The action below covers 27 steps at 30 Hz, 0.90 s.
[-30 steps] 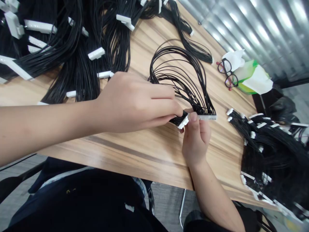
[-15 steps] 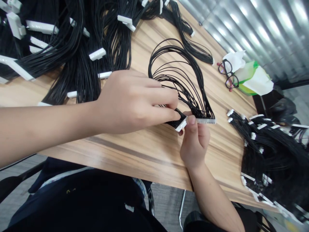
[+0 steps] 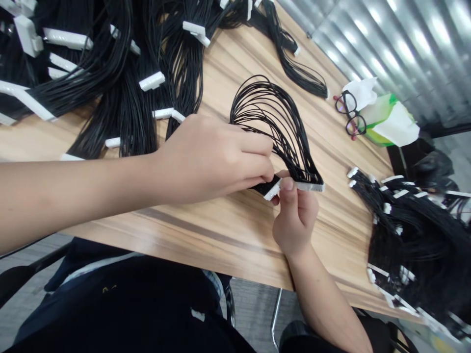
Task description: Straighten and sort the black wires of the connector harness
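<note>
A black wire harness (image 3: 290, 122) with white connectors at its ends arches in a loop above the wooden table. My right hand (image 3: 296, 213) pinches the harness where two white connectors meet, thumb on top; one long white connector (image 3: 311, 187) sticks out to its right, and a second white connector (image 3: 272, 190) slants to its left. My left hand (image 3: 221, 154) reaches in from the left, its fingers bent round the wires close to the slanted connector. Its fingertips and part of the wires are hidden behind the hand.
Bundles of black wires with white connectors (image 3: 121, 98) cover the table's left side. Another harness (image 3: 294, 68) lies at the back. More bundles (image 3: 415, 235) pile at the right. Glasses (image 3: 349, 113) lean by a green-white tissue pack (image 3: 392, 120). The table edge (image 3: 184, 262) runs in front.
The loose outer wires of the loop have been drawn in, so the loop is lower and its strands lie closer together. My left fingers have curled tighter; my right hand has barely moved.
</note>
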Available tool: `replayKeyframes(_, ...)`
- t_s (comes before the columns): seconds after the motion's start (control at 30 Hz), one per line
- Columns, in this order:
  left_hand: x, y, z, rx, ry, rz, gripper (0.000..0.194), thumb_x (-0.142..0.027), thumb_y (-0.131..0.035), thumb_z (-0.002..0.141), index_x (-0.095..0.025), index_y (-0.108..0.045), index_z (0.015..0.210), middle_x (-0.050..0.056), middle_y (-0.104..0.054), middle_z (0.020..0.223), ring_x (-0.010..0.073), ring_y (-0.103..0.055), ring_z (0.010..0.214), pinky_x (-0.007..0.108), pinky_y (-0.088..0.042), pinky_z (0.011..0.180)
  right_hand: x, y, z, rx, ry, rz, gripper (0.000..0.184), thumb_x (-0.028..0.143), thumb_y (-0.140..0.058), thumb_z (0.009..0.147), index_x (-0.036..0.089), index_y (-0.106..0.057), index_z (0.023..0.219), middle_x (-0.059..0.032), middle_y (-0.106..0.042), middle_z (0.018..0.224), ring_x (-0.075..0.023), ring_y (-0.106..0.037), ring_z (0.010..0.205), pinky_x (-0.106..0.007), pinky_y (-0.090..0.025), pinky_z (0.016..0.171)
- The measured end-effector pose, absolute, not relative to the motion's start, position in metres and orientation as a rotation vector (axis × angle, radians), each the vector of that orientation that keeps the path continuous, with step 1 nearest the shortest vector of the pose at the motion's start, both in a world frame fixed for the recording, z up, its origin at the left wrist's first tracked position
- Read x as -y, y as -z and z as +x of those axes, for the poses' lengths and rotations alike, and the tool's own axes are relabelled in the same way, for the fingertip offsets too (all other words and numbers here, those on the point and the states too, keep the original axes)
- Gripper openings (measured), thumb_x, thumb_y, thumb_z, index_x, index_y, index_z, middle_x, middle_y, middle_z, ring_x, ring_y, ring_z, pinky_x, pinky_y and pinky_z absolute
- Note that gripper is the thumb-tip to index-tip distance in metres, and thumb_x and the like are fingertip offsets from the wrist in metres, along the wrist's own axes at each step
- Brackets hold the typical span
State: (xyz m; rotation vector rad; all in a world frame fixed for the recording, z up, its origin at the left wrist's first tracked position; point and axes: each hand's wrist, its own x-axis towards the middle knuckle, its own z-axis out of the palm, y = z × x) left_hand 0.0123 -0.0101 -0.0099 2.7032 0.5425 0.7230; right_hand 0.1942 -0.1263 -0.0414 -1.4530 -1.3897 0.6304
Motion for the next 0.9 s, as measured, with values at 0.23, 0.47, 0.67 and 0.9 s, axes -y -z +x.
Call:
replayKeyframes(0.23, 0.0124, 0.0090, 0.0149, -0.587, -0.911, 2.764, 0.044, -0.032, -0.047, 0.103, -0.024, -0.074, 0.069, -0.007, -0.077, 0.075, 0.0074, -0.054, 0.054, 0.027, -0.020, 0.047, 0.1272, 0.0399, 0.1928, 1.338, -0.661, -1.439, 0.038, 0.045, -0.050, 0.105, 0.024, -0.057, 0.073, 0.0032, -0.053, 0.063, -0.0119, -0.049, 0.058, -0.030, -0.037, 0.054)
replayKeyframes(0.47, 0.0136, 0.0096, 0.0158, -0.474, -1.214, 2.828, 0.039, -0.027, -0.053, 0.101, -0.026, -0.076, 0.070, -0.010, -0.076, 0.072, 0.0053, -0.051, 0.051, 0.023, -0.022, 0.045, 0.1286, 0.0369, 0.1894, 1.292, -0.700, -1.444, 0.039, 0.049, -0.050, 0.104, 0.025, -0.057, 0.074, 0.0025, -0.054, 0.065, -0.0124, -0.050, 0.059, -0.030, -0.039, 0.053)
replayKeyframes(0.67, 0.0135, 0.0078, 0.0171, -0.474, -1.128, 2.719, 0.041, -0.031, -0.050, 0.102, -0.024, -0.076, 0.071, -0.006, -0.073, 0.067, 0.0052, -0.050, 0.050, 0.022, -0.019, 0.045, 0.1292, 0.0347, 0.1876, 1.252, -0.717, -1.410, 0.039, 0.046, -0.050, 0.105, 0.024, -0.058, 0.073, 0.0029, -0.054, 0.064, -0.0114, -0.049, 0.058, -0.029, -0.038, 0.052)
replayKeyframes(0.9, 0.0101, 0.0159, 0.0149, -0.414, -0.791, 2.691, 0.030, -0.028, -0.045, 0.104, -0.026, -0.075, 0.102, -0.003, -0.075, 0.102, 0.0102, -0.067, 0.076, 0.027, -0.027, 0.049, 0.1276, 0.0402, 0.1933, 1.364, -0.670, -1.495, 0.042, 0.046, -0.050, 0.105, 0.023, -0.055, 0.071, 0.0037, -0.052, 0.063, -0.0109, -0.047, 0.058, -0.029, -0.035, 0.053)
